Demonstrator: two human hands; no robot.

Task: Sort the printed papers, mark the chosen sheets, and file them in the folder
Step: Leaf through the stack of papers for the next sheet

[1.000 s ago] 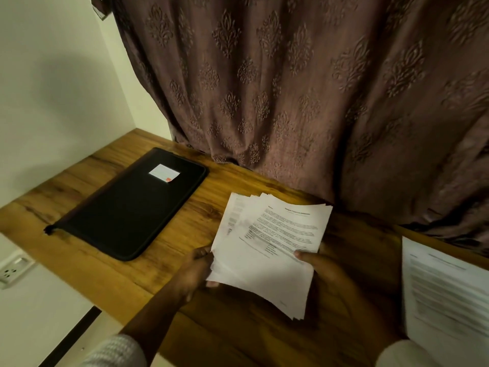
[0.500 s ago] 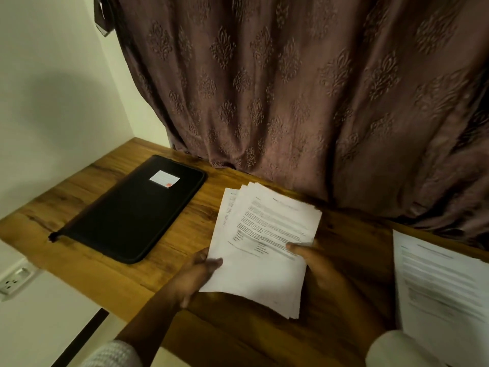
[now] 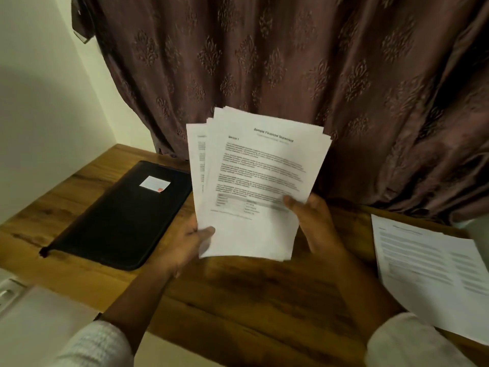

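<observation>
A fanned stack of printed papers [image 3: 254, 181] is held up off the wooden desk [image 3: 238, 295], tilted toward the camera in front of the brown patterned curtain [image 3: 291, 56]. The top sheet is headed "Sample Financial Statement", with blocks of text and a small table near its lower part; the edges of several more sheets show behind it on the left. The left hand [image 3: 189, 245] pinches the stack's lower left corner, thumb pressed on the front of the paper and the other fingers hidden behind it. The right hand [image 3: 313, 221] grips the right edge lower down, thumb laid across the front near the table, with the remaining fingers out of sight behind the sheets, so whether they are spread cannot be told. The black folder [image 3: 121, 215] lies flat and closed on the left of the desk, bearing a small white label [image 3: 154, 183], and nothing has been put into it as far as can be seen. On the right, at the near edge of the desk, a separate printed sheet [image 3: 428, 271] lies flat, well apart from the held stack; it looks like one already set aside. Judging from this, the work is at an early stage: sorting is under way with most sheets in hand, no pen or marker is visible, no marks can be made out on any page, and both marking and filing remain to be done.
</observation>
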